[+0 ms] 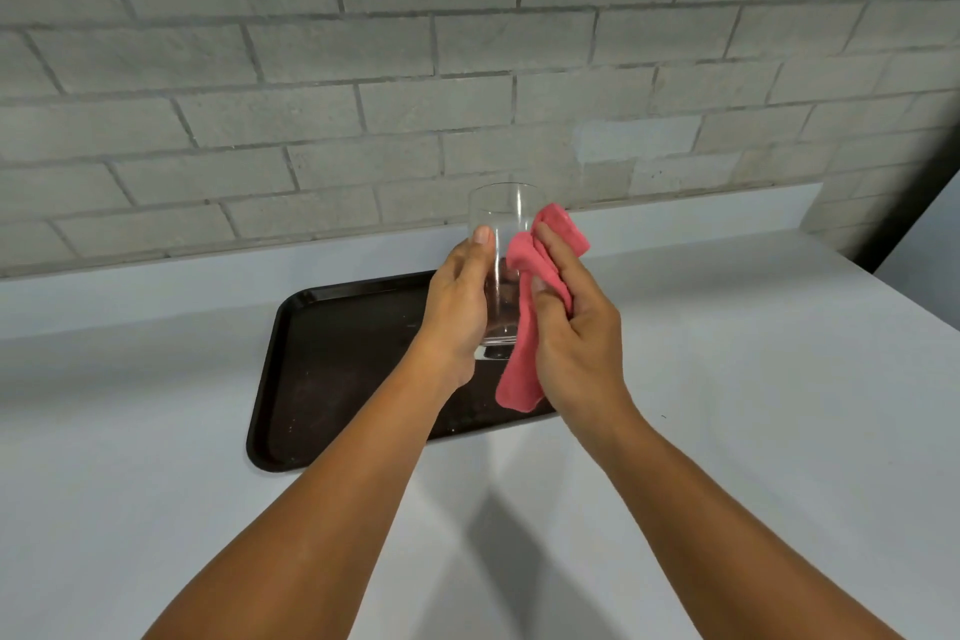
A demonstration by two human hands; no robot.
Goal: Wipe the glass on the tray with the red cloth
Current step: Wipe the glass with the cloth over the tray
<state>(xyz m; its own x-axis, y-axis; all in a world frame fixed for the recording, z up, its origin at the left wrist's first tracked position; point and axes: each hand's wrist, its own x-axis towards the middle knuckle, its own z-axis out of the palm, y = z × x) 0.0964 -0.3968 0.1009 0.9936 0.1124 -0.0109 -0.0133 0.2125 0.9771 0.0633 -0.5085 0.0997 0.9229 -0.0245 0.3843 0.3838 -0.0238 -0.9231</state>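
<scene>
A clear drinking glass [503,218] is held upright in the air above the dark tray [332,359]. My left hand [460,307] grips its left side, thumb up near the rim. My right hand [576,322] holds the red cloth [519,359] and presses it against the glass's right side. One end of the cloth sticks up by the rim, the other hangs down below the glass's base. The lower right of the glass is hidden behind the cloth and my fingers.
The tray lies on a white countertop [727,379] that runs to a grey brick wall [467,68]. The counter ends at a corner on the far right, by a dark vertical edge [914,203].
</scene>
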